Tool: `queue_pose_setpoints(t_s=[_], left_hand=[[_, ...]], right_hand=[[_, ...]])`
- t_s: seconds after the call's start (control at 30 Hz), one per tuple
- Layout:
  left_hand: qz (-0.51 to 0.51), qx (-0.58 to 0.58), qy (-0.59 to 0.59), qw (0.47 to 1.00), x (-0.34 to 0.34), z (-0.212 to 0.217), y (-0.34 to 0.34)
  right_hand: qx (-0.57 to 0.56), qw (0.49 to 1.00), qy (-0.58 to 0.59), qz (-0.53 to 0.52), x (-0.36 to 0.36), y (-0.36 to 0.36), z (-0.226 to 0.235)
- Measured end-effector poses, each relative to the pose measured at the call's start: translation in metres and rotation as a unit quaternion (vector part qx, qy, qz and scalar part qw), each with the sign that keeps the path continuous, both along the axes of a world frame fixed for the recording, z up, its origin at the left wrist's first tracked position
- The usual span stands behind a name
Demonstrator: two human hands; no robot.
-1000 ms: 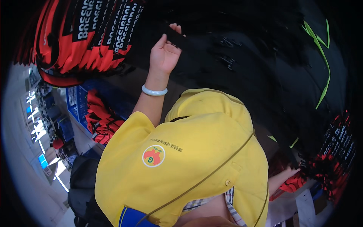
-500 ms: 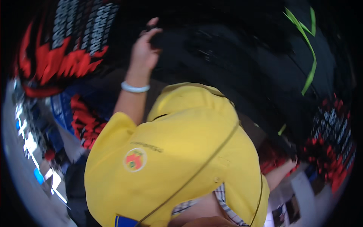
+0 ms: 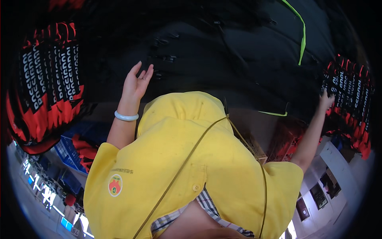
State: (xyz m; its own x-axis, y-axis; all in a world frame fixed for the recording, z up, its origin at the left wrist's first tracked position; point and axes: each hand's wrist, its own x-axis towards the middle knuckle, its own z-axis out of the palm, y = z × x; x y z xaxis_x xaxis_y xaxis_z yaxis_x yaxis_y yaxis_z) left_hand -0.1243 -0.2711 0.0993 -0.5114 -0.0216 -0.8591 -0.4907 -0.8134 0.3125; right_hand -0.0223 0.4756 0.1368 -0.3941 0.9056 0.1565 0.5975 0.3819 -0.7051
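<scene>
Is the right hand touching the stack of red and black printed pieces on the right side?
Touching. In the head view the right hand has its fingertips on the left edge of the red and black stack, with no gap visible between them.

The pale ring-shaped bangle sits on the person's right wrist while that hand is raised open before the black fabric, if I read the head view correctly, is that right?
Not quite: the head view shows the pale ring-shaped bangle on the left wrist, not the right. The left hand is indeed raised open before the black fabric, holding nothing. The right hand reaches to the stack of red-and-black printed pieces.
</scene>
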Motion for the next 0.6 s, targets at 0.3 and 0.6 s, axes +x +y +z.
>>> queue_pose_setpoints(t_s=[0.3, 0.6], left_hand=[[-0.308, -0.194, 0.136, 0.921, 0.013, 0.023, 0.04], [-0.579, -0.668, 0.369, 0.287, 0.016, -0.041, 0.043]], right_hand=[[0.057, 0.819, -0.056, 0.568, -0.096, -0.4, -0.022], [-0.143, 0.99, -0.005, 0.008, 0.133, -0.349, -0.108]])
